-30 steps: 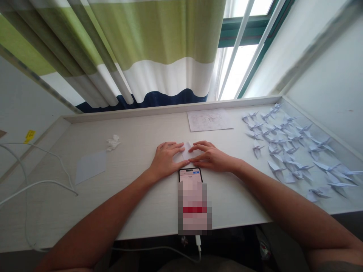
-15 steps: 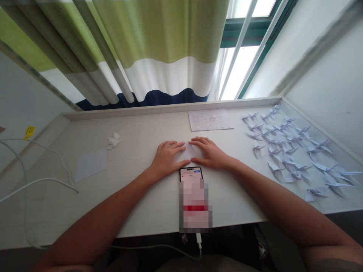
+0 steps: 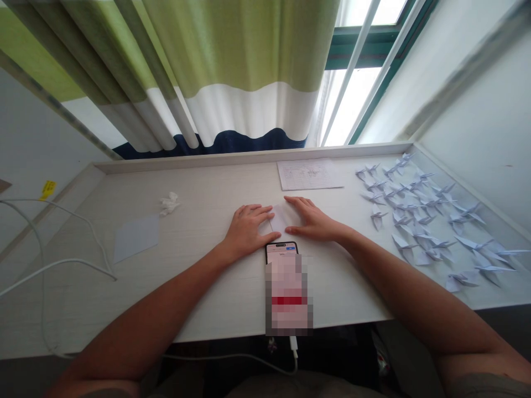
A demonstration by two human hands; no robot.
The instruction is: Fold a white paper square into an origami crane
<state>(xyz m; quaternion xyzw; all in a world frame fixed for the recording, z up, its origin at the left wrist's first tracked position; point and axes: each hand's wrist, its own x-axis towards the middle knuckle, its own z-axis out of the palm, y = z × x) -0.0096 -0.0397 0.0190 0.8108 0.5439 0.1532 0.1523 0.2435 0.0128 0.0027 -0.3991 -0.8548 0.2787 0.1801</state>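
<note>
A small white sheet of paper (image 3: 279, 219) lies on the table between my two hands, just beyond the phone. My left hand (image 3: 248, 229) rests at its left edge, with thumb and fingers apart and the fingertips touching the paper. To the right of the sheet, my right hand (image 3: 312, 220) is spread, its thumb and fingers wide apart around that side. Whether the right fingertips touch the paper is hard to tell. The phone (image 3: 286, 293) lies screen up below the hands, part of its screen blurred out.
Several folded paper cranes (image 3: 418, 207) cover the right side of the white table (image 3: 215, 298). A printed sheet (image 3: 310, 174) lies at the back, a blank sheet (image 3: 136, 237) and crumpled paper (image 3: 170, 203) at left. A white cable (image 3: 294, 348) runs from the phone.
My right hand has opened wider and shifted slightly right, baring more of the paper. My left hand stays at the paper's left edge. The whole view has shifted a little.
</note>
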